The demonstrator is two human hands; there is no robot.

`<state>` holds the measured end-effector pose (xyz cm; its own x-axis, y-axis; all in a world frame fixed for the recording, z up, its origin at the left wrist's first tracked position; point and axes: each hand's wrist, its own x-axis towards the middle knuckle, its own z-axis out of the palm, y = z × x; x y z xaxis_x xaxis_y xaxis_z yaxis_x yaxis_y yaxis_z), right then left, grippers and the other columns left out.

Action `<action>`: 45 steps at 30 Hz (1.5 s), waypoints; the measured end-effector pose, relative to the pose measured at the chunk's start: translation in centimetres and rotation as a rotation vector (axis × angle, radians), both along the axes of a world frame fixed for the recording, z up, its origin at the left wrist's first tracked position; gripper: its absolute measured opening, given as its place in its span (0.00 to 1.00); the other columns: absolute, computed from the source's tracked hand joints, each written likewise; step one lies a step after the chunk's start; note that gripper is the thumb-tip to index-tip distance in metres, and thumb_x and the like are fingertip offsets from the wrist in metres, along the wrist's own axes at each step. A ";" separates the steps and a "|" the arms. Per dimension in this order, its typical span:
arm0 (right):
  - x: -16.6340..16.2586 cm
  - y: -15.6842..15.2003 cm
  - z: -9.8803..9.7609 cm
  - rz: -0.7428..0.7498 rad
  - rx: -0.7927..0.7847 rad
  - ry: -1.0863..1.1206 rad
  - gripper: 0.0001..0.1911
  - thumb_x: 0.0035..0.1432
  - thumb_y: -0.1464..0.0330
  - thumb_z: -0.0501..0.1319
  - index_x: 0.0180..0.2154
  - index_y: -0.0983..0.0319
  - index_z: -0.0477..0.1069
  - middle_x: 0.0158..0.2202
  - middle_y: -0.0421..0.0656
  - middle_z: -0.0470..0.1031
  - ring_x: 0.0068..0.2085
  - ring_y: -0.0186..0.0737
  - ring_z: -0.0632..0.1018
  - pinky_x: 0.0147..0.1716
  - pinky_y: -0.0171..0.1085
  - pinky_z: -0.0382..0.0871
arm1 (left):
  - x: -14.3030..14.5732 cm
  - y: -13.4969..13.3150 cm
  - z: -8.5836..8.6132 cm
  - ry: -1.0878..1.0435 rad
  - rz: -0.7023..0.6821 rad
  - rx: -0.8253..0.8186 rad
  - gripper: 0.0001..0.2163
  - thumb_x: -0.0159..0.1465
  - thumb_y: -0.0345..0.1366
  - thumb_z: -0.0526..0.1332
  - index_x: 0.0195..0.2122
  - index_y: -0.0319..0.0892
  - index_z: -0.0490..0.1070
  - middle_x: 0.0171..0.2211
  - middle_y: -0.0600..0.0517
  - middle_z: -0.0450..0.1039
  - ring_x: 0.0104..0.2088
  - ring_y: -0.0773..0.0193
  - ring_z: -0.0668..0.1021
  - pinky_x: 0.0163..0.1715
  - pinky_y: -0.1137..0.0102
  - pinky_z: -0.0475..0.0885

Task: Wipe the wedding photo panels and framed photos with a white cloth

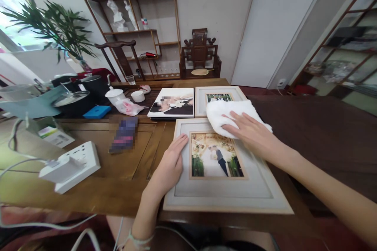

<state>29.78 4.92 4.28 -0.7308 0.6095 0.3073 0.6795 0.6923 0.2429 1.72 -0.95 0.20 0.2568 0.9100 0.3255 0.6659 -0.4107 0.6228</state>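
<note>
A large framed photo (259, 188) lies flat at the near edge of a wooden table (123, 172). My left hand (171, 162) lies flat, fingers stretched out, on the frame's left border. My right hand (250, 131) presses flat on a white cloth (226, 113) at the frame's top right corner. A second framed photo (203, 96) sits just behind, partly under the cloth. An unframed photo print (172, 104) lies to its left.
A white power strip (72, 166) with cables lies at the left. Farther back stand pots (73, 100), a white teapot (114, 95), cups, a blue box (96, 111) and a plant (55, 27). Shelves and a carved wooden chair (200, 55) line the wall.
</note>
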 end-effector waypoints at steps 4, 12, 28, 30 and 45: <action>-0.6 1.4 -0.5 0.081 -0.073 -0.007 0.37 0.44 0.90 0.48 0.54 0.61 0.67 0.62 0.52 0.61 0.63 0.55 0.59 0.56 0.58 0.60 | 0.1 0.1 -0.1 0.004 0.010 0.003 0.22 0.64 0.24 0.46 0.58 0.37 0.64 0.62 0.42 0.62 0.63 0.60 0.63 0.64 0.58 0.56; -0.6 -10.2 1.4 0.132 -0.215 -0.023 0.38 0.34 0.82 0.52 0.50 0.53 0.69 0.54 0.44 0.73 0.50 0.54 0.76 0.39 0.46 0.77 | 0.1 0.2 -0.3 0.023 0.016 0.023 0.22 0.63 0.25 0.46 0.58 0.34 0.64 0.62 0.40 0.62 0.63 0.58 0.62 0.64 0.57 0.56; -1.9 -0.3 -0.4 -0.072 -0.140 0.015 0.37 0.43 0.87 0.50 0.56 0.63 0.66 0.62 0.54 0.61 0.63 0.58 0.59 0.58 0.60 0.53 | 0.6 0.2 0.5 0.096 0.024 -0.017 0.20 0.67 0.32 0.46 0.56 0.29 0.66 0.61 0.38 0.63 0.63 0.57 0.63 0.63 0.58 0.57; -2.0 0.4 -0.1 -0.083 -0.184 -0.019 0.37 0.43 0.87 0.50 0.56 0.62 0.66 0.62 0.54 0.61 0.62 0.60 0.59 0.57 0.62 0.53 | 0.6 0.3 0.3 0.092 0.022 -0.010 0.20 0.67 0.32 0.47 0.56 0.29 0.66 0.61 0.38 0.63 0.63 0.57 0.63 0.63 0.57 0.57; -0.2 -11.7 1.6 0.320 -0.640 0.157 0.21 0.51 0.77 0.55 0.41 0.50 0.77 0.58 0.35 0.67 0.57 0.47 0.70 0.54 0.43 0.68 | 0.3 0.5 -0.2 0.111 0.017 0.033 0.19 0.67 0.30 0.46 0.56 0.31 0.66 0.60 0.39 0.64 0.63 0.58 0.64 0.63 0.57 0.58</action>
